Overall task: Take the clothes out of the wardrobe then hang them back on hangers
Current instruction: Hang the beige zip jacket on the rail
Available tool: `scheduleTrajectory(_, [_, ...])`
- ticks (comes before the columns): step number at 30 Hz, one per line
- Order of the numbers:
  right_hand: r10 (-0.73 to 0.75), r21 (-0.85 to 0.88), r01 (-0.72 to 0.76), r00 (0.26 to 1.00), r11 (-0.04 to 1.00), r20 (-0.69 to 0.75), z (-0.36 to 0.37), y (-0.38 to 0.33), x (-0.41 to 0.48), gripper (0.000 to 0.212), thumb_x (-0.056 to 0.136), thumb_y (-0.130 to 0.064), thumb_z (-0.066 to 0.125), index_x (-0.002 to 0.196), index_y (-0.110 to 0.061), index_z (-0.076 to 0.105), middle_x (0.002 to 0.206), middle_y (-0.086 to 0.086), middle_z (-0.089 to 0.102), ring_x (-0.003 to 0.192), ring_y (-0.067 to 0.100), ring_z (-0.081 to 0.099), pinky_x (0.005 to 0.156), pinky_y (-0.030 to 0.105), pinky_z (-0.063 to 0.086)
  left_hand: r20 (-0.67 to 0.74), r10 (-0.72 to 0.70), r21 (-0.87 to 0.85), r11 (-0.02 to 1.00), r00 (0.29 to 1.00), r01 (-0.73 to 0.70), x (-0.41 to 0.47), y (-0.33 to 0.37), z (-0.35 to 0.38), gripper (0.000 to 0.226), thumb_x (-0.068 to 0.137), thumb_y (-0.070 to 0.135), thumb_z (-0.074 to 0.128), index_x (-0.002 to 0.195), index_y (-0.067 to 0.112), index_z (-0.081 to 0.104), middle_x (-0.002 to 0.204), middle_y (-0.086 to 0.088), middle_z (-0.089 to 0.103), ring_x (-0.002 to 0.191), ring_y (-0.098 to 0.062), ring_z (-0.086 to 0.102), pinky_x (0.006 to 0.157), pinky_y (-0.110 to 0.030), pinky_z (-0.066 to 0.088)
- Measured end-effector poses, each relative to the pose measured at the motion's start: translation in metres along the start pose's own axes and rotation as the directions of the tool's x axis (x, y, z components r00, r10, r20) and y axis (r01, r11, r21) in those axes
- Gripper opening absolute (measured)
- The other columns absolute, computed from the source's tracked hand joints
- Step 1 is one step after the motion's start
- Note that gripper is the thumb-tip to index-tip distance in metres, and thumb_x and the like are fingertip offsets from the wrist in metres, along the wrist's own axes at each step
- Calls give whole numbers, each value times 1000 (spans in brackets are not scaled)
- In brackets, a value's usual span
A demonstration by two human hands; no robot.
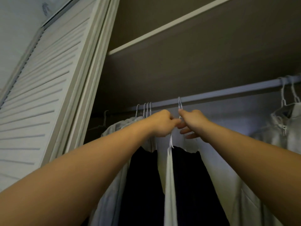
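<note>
Both my arms reach up into the wardrobe toward the rail (228, 92). My right hand (193, 122) pinches the neck of a white wire hanger (179, 103) whose hook sits over the rail. My left hand (161, 123) grips the same hanger just left of it, fingers curled. Below the hands hang a white garment (169, 185) and dark clothes (145, 185). Several more white hanger hooks (145, 110) sit on the rail to the left.
A louvred wardrobe door (40, 98) stands open at the left. A shelf (162, 31) runs above the rail. At the far right a pale zipped garment (283, 126) hangs on more hangers. The rail between is bare.
</note>
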State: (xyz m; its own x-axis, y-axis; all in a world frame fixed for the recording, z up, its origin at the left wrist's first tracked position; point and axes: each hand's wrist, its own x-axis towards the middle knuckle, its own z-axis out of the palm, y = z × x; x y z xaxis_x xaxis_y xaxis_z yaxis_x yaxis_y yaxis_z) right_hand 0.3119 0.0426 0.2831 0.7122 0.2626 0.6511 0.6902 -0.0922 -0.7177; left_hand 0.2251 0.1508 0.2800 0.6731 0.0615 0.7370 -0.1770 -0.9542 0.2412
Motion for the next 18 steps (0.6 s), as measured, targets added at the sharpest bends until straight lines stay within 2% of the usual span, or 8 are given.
scheduleTrajectory(2, [31,-12,-31,998,999,45,8,-8,-4,44,92,-50,58,103,-8,58,96,14,68,78,28,68,64,35,54,-99,-46,-105,994,994,36,-3,-11,-15,44,102,39,43,91,9,73,69,-3,63,69,-20,59,73,-30,48])
scheduleTrajectory(3, [54,-28,-52,996,998,73,12,-12,-5,40,89,-49,63,98,-10,56,93,13,67,77,28,68,61,34,53,-174,-71,-60,996,982,61,-2,-19,-22,42,102,42,44,93,13,73,77,-3,66,78,-20,63,79,-31,50])
scheduleTrajectory(5, [87,-56,-80,988,995,131,20,-18,-8,28,89,-35,66,91,-9,54,85,12,64,71,28,68,58,32,53,-249,-153,184,962,956,202,-1,-35,-31,37,95,49,50,100,18,69,98,-7,67,93,-26,63,88,-40,53])
scheduleTrajectory(7, [103,-60,-95,984,994,147,25,-21,-9,14,93,-16,59,86,-4,55,71,11,61,56,23,63,53,27,50,-198,-271,355,876,942,327,-5,-46,-36,36,89,53,56,103,20,63,110,-8,62,100,-30,60,90,-46,53])
scheduleTrajectory(10, [103,-98,-95,991,991,80,25,-19,-5,14,92,-2,47,88,2,59,52,11,55,30,14,48,42,18,42,-86,-331,426,840,940,335,-13,-45,-33,24,94,33,57,111,18,56,118,-9,53,102,-30,58,88,-41,51])
scheduleTrajectory(12, [103,-109,-100,994,989,27,20,-18,-2,14,91,0,44,85,3,58,41,9,50,26,15,40,41,16,38,-49,-358,513,792,932,331,-10,-43,-28,39,91,23,63,127,14,53,129,-12,52,112,-33,57,92,-42,50])
scheduleTrajectory(15, [113,-112,-114,994,987,-16,11,-17,0,16,92,0,43,80,0,53,52,11,50,35,16,36,42,16,35,6,-456,574,730,890,371,-1,-35,-18,75,84,20,75,148,15,36,146,-12,43,132,-35,46,103,-44,43])
scheduleTrajectory(18, [111,-114,-115,993,987,-37,2,-12,1,15,91,2,42,82,-2,53,71,16,50,49,18,38,41,15,32,12,-406,599,735,914,318,-6,-18,-14,62,92,22,70,146,14,41,146,-9,45,133,-30,47,98,-38,43])
